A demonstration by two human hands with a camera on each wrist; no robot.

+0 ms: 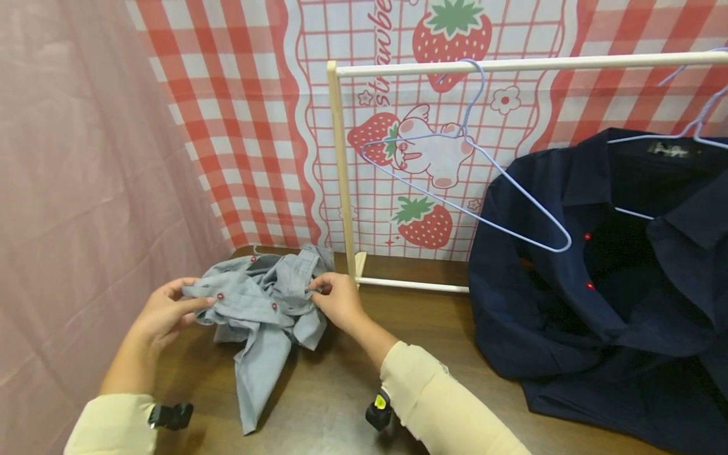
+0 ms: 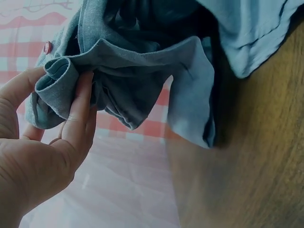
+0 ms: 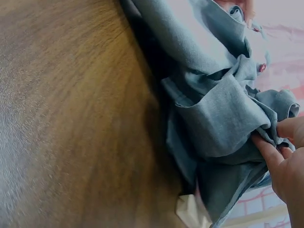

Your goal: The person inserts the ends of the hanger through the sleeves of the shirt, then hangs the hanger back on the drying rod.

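Observation:
A crumpled grey-blue shirt (image 1: 250, 309) with red buttons is held just over the table's left part, one length of cloth trailing toward the front. My left hand (image 1: 167, 309) pinches its left edge; in the left wrist view the thumb and fingers (image 2: 78, 104) grip a rolled fold of cloth. At the other side my right hand (image 1: 338, 302) pinches the fabric near a thick folded part. The right wrist view shows that thumb and forefinger closed on the cloth (image 3: 223, 114). Much of the garment is bunched, so its collar and sleeves are hard to tell apart.
A white rack (image 1: 344, 164) stands behind my right hand. On its bar hang a bare lilac hanger (image 1: 512, 183) and, farther right, a dark navy shirt (image 1: 534, 316) with red buttons. A pink curtain (image 1: 85, 189) borders the left of the brown table (image 1: 330, 392).

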